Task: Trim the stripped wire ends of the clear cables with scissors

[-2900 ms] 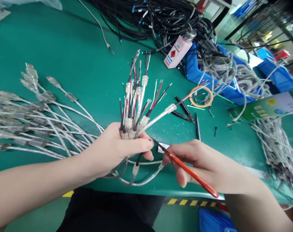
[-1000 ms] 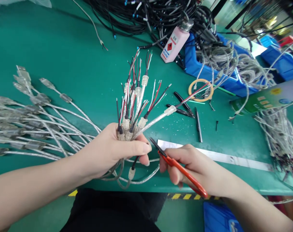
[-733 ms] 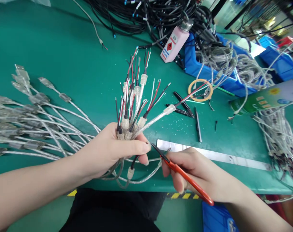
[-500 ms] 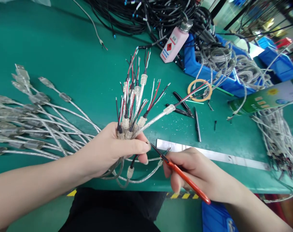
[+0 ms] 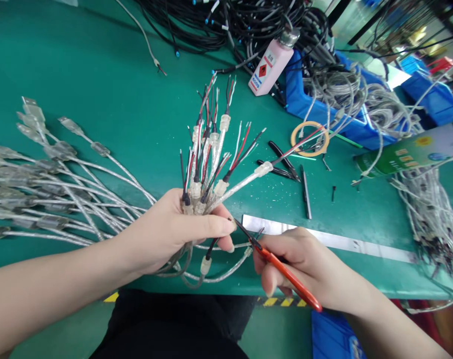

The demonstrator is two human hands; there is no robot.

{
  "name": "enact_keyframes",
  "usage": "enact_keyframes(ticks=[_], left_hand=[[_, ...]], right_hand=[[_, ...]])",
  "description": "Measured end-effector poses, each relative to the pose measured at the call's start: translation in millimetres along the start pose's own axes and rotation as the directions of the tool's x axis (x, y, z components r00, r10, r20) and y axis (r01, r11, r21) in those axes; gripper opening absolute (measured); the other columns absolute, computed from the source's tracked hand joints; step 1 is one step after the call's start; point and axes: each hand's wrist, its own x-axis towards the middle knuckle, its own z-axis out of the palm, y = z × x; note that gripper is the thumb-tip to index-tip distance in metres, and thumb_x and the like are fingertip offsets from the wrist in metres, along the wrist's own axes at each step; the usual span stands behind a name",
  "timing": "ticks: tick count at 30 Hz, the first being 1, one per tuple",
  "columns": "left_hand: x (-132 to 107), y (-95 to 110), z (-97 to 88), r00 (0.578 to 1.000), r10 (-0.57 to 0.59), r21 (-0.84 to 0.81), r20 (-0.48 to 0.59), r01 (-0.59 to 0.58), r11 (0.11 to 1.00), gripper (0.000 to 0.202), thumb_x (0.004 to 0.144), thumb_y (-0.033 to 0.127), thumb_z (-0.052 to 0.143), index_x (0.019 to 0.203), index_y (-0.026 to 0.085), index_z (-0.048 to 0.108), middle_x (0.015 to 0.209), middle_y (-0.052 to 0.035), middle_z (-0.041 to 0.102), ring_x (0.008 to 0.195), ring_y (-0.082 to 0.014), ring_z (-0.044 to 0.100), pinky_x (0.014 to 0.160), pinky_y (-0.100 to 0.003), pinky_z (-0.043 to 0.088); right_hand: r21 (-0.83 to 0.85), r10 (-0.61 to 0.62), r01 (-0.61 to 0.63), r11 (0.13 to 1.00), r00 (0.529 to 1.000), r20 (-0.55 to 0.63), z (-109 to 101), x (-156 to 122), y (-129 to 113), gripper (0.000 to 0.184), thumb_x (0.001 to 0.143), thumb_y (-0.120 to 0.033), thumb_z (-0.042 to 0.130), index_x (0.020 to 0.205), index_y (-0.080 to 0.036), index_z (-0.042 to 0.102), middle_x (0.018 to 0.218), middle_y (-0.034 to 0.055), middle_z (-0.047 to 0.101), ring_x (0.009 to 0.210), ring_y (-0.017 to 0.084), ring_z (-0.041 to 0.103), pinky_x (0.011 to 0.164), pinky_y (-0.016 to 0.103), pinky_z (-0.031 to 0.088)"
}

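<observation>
My left hand (image 5: 185,224) is closed around a bundle of clear-jacketed USB cables (image 5: 242,186). Their stripped ends fan upward, with red, white and black wires (image 5: 244,144) showing. One cable end (image 5: 206,264) bends back under my fingers, and its wire tips are hidden at my thumb and forefinger. Red-handled wire cutters (image 5: 288,276) are gripped in my right hand (image 5: 304,262). Their dark jaws point left and reach my left fingertips; whether they touch a wire is too small to tell. The USB plugs (image 5: 34,117) lie spread on the green table at left.
A pink bottle (image 5: 270,65) stands near heaped black cables (image 5: 196,25). At right are blue bins (image 5: 295,89) of cables, a tape ring (image 5: 293,137), black-handled pliers (image 5: 280,152), a pen-like tool (image 5: 306,192), a green can (image 5: 401,154) and a metal ruler (image 5: 346,240).
My left hand and the cable bundle have shifted slightly to the right. The end of the cutters' red handle has moved a little up and left. Both grips stay the same.
</observation>
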Motion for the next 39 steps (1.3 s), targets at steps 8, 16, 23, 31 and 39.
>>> enact_keyframes(ticks=[8,16,23,31,39], left_hand=[[1,1,0.9,0.999,0.005,-0.115,0.036,-0.001,0.993,0.008,0.07,0.017,0.076,0.069,0.02,0.068,0.06,0.0042,0.073,0.06,-0.0081,0.064,0.056,-0.017,0.043],[0,0,-0.3,0.999,-0.007,-0.075,0.049,0.011,0.997,0.007,0.072,0.017,0.074,0.068,0.02,0.069,0.059,0.0043,0.072,0.058,-0.0073,0.062,0.055,-0.016,0.043],[1,1,0.2,0.999,0.003,-0.04,0.034,-0.001,0.999,0.007,0.071,0.019,0.074,0.067,0.02,0.068,0.059,0.0038,0.07,0.059,-0.0097,0.062,0.055,-0.019,0.042],[-1,3,1.3,1.0,-0.006,-0.015,0.014,0.007,1.0,0.007,0.069,0.021,0.073,0.066,0.02,0.067,0.059,0.0021,0.069,0.06,-0.0131,0.061,0.054,-0.023,0.039],[2,-2,-0.3,1.0,0.023,-0.001,0.006,-0.023,1.0,0.011,0.072,0.03,0.075,0.072,0.02,0.069,0.064,-0.0002,0.071,0.049,-0.0089,0.041,0.048,-0.026,0.025]], right_hand=[[0.029,-0.011,0.011,1.0,1.0,-0.023,3,-2,5,0.059,0.095,-0.065,0.04,0.071,-0.016,0.06,0.049,0.0007,0.061,0.041,0.008,0.049,0.042,0.021,0.033],[0.056,-0.032,0.034,0.998,0.999,-0.04,6,-5,7,0.05,0.095,-0.057,0.051,0.068,-0.015,0.061,0.049,-0.0028,0.056,0.041,0.006,0.045,0.041,0.019,0.031],[0.126,-0.067,0.071,0.989,0.997,-0.036,10,-6,9,0.049,0.097,-0.051,0.052,0.064,-0.015,0.063,0.051,-0.0018,0.055,0.041,0.005,0.04,0.04,0.017,0.028],[0.192,-0.07,0.086,0.978,0.993,-0.092,19,-4,14,0.053,0.094,-0.056,0.052,0.06,-0.016,0.057,0.047,-0.0025,0.052,0.038,0.005,0.04,0.037,0.017,0.027],[-0.144,0.132,-0.208,0.967,0.901,-0.413,1,6,16,0.044,0.09,-0.057,0.057,0.07,-0.018,0.056,0.052,-0.0005,0.059,0.045,0.012,0.054,0.044,0.022,0.04]])
